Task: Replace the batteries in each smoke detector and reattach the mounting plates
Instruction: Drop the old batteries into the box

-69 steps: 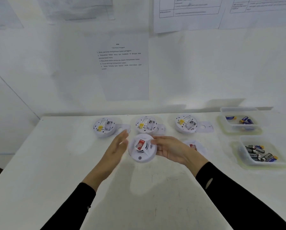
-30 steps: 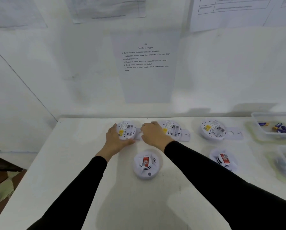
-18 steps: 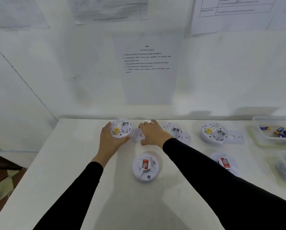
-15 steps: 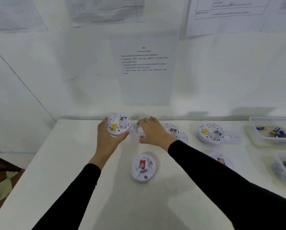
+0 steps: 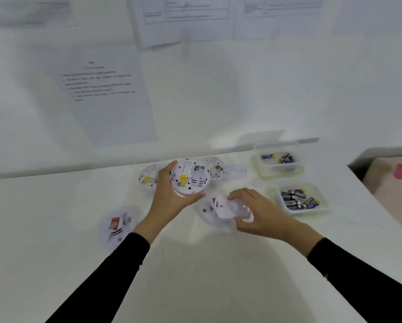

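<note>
My left hand [image 5: 169, 199] holds a white smoke detector [image 5: 190, 177] above the table, its back with a yellow tab and empty battery bay facing me. My right hand [image 5: 258, 213] grips a white mounting plate [image 5: 237, 207] just above a closed detector [image 5: 210, 212] with a red label. Another closed detector [image 5: 117, 226] lies at the front left. Two open detectors, one [image 5: 147, 178] left of the held one and one [image 5: 216, 167] right of it, rest at the back. A loose mounting plate [image 5: 236, 172] lies beside the right one.
A clear tub [image 5: 278, 163] with a few batteries stands at the back right, and a second tub [image 5: 299, 199] with several batteries sits in front of it. The white table [image 5: 195, 276] ends at the right near a pinkish surface [image 5: 391, 180]. Printed sheets hang on the wall.
My left hand lifted the leftmost open detector off the table and carried it right. My right hand picked up its mounting plate and brought it toward me. The view swung to the right.
</note>
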The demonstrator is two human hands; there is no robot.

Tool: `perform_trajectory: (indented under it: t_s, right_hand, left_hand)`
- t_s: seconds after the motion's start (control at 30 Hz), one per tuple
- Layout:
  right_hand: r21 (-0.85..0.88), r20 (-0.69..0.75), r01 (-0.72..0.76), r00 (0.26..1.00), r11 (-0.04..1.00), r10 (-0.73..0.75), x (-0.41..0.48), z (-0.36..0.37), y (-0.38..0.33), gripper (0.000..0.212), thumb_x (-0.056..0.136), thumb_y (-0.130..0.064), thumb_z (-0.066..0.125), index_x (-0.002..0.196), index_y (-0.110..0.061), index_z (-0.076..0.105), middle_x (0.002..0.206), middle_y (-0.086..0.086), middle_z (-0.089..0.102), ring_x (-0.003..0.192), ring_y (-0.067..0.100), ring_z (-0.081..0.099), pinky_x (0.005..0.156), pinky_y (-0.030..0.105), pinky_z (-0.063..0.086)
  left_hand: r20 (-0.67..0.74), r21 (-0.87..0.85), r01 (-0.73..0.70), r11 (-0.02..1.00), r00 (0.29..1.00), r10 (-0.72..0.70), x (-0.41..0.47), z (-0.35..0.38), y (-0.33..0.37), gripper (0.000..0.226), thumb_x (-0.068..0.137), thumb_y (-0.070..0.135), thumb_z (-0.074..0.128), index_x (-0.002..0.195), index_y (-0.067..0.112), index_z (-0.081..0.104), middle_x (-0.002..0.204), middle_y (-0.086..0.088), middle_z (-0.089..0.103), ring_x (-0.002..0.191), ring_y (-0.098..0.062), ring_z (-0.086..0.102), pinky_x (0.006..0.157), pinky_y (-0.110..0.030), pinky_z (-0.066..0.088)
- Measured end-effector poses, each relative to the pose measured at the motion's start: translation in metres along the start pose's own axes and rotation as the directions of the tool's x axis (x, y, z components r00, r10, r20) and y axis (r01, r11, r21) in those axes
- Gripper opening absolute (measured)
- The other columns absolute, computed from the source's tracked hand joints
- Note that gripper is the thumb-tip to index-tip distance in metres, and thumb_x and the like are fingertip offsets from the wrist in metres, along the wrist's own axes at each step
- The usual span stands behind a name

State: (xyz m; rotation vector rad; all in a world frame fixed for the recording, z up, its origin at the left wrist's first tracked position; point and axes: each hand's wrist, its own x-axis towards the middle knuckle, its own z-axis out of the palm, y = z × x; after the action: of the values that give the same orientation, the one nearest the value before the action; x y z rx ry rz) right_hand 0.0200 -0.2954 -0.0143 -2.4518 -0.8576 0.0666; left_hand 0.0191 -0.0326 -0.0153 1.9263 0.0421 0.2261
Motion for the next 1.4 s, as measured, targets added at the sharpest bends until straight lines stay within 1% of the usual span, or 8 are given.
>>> perform_trajectory:
  t_s: [0.1, 0.27, 0.53, 0.7, 0.83, 1.1, 1.27, 1.4]
  right_hand:
    - [-0.014, 0.04, 0.008, 0.999, 1.0, -0.007, -0.036, 0.0, 0.029, 0.048, 0.077, -0.029, 0.063, 0.121, -0.013, 0.055, 0.118, -0.002, 0.056, 0.103, 0.012, 0.052, 0.089, 0.02, 0.043]
    - [0.0, 0.132, -0.068, 0.989, 0.998, 0.068, -0.063, 0.009, 0.068, 0.046, 0.078, -0.029, 0.065, 0.12, -0.015, 0.055, 0.127, -0.001, 0.054, 0.115, 0.016, 0.054, 0.092, 0.021, 0.044]
    - [0.1, 0.078, 0.125, 0.988, 0.987, -0.133, -0.079, 0.005, 0.08, 0.044, 0.086, -0.045, 0.051, 0.11, -0.011, 0.066, 0.147, 0.009, 0.044, 0.139, 0.014, 0.039, 0.109, 0.022, 0.035]
    - [0.181, -0.172, 0.186, 0.973, 0.966, -0.155, -0.056, -0.049, 0.093, 0.021, 0.09, -0.024, 0.056, 0.102, -0.013, 0.069, 0.117, 0.001, 0.062, 0.108, 0.006, 0.056, 0.098, 0.013, 0.038]
    - [0.153, -0.304, 0.011, 0.952, 0.988, 0.036, 0.003, -0.082, 0.145, 0.021, 0.089, -0.001, 0.055, 0.103, -0.006, 0.069, 0.107, 0.007, 0.064, 0.098, 0.015, 0.059, 0.088, 0.014, 0.04]
    - [-0.171, 0.041, -0.305, 0.948, 0.937, 0.316, 0.1, -0.097, 0.206, 0.034, 0.098, -0.003, 0.041, 0.124, -0.009, 0.062, 0.134, 0.006, 0.057, 0.121, 0.022, 0.054, 0.101, 0.027, 0.041]
    - [-0.35, 0.149, -0.298, 0.918, 0.888, 0.367, 0.117, -0.087, 0.212, 0.018, 0.09, -0.01, 0.054, 0.093, -0.006, 0.072, 0.096, 0.011, 0.069, 0.085, 0.027, 0.066, 0.074, 0.029, 0.051]
    - [-0.25, 0.07, -0.335, 0.93, 0.909, 0.362, 0.112, -0.091, 0.207, 0.02, 0.088, -0.008, 0.055, 0.101, -0.008, 0.071, 0.102, 0.01, 0.068, 0.086, 0.026, 0.064, 0.071, 0.029, 0.049]
  left_hand:
    - [0.066, -0.018, -0.006, 1.0, 0.998, 0.007, -0.005, 0.042, 0.012, 0.101, 0.056, 0.03, 0.096, 0.138, 0.032, 0.037, 0.139, 0.01, 0.044, 0.123, 0.002, 0.048, 0.099, -0.009, 0.042]
    - [0.121, 0.016, -0.001, 1.0, 0.993, -0.001, -0.011, 0.091, 0.025, 0.106, 0.053, 0.043, 0.096, 0.141, 0.028, 0.04, 0.142, 0.009, 0.046, 0.132, -0.002, 0.046, 0.11, -0.037, 0.045]
    - [0.052, 0.036, 0.045, 0.998, 0.998, -0.047, -0.017, 0.139, 0.03, 0.114, 0.051, 0.042, 0.097, 0.146, 0.021, 0.038, 0.145, 0.008, 0.04, 0.136, -0.008, 0.042, 0.113, -0.042, 0.041]
    - [-0.029, 0.032, 0.044, 0.999, 0.999, -0.043, -0.009, 0.15, 0.037, 0.107, 0.058, 0.028, 0.094, 0.147, 0.019, 0.037, 0.146, 0.005, 0.041, 0.135, -0.009, 0.042, 0.115, -0.036, 0.039]
    - [-0.042, 0.001, 0.051, 0.999, 0.998, -0.051, 0.0, 0.157, 0.041, 0.11, 0.059, 0.028, 0.094, 0.15, 0.022, 0.033, 0.148, 0.007, 0.04, 0.136, -0.008, 0.042, 0.113, -0.034, 0.04]
    - [-0.054, 0.001, 0.052, 0.999, 0.997, -0.051, 0.013, 0.161, 0.043, 0.106, 0.06, 0.034, 0.095, 0.146, 0.035, 0.031, 0.147, 0.012, 0.04, 0.135, -0.006, 0.042, 0.111, -0.03, 0.04]
    - [-0.07, -0.003, 0.036, 0.999, 0.997, -0.036, 0.022, 0.164, 0.043, 0.104, 0.061, 0.025, 0.093, 0.146, 0.031, 0.031, 0.145, 0.012, 0.041, 0.134, -0.005, 0.043, 0.103, -0.014, 0.04]
    - [-0.069, 0.019, 0.014, 1.0, 0.998, -0.013, 0.026, 0.166, 0.042, 0.108, 0.059, 0.035, 0.095, 0.147, 0.027, 0.034, 0.147, 0.007, 0.041, 0.135, -0.008, 0.042, 0.113, -0.036, 0.041]
